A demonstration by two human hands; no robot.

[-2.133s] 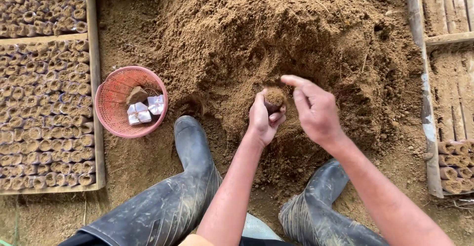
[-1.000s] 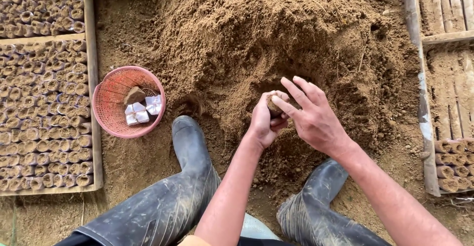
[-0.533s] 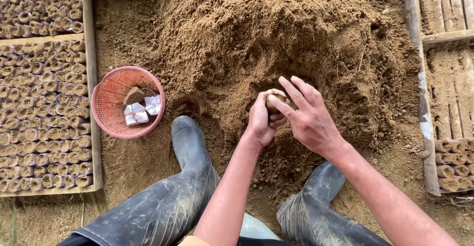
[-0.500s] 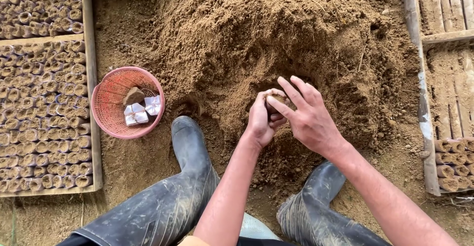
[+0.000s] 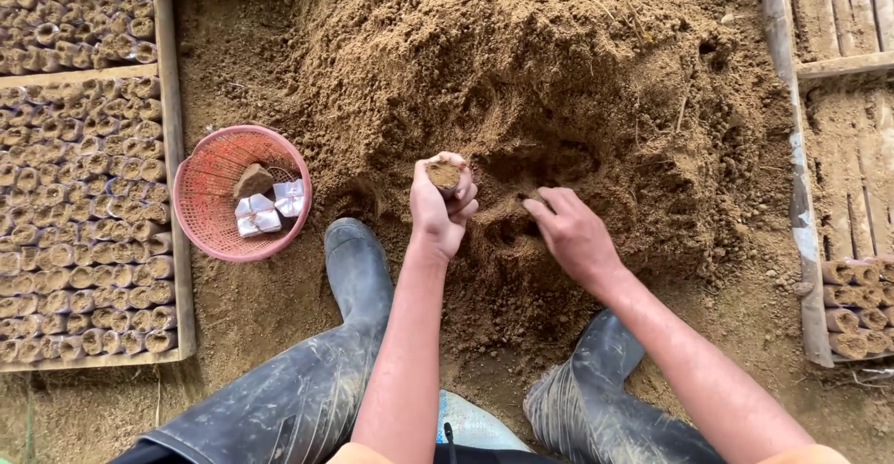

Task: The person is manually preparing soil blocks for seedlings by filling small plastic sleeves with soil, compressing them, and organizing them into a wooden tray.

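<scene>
My left hand [image 5: 440, 211] is closed around a small soil-filled bag [image 5: 443, 175], held upright with its open top showing brown soil. My right hand [image 5: 570, 231] rests with fingers down on the big heap of brown soil [image 5: 559, 82], just right of the bag, digging into a hollow in the heap. My two dark rubber boots [image 5: 358, 273] [image 5: 587, 380] are planted at the foot of the heap.
A pink plastic basket [image 5: 209, 227] with folded white bags and a clod of soil sits on the ground at the left. Wooden-framed beds of several filled bags [image 5: 74, 203] lie at the far left, and more filled bags [image 5: 852, 306] lie at the right beside wooden planks.
My right hand has come off the top of the bag and dropped to the soil heap on the right. The left hand still holds the bag in the same place.
</scene>
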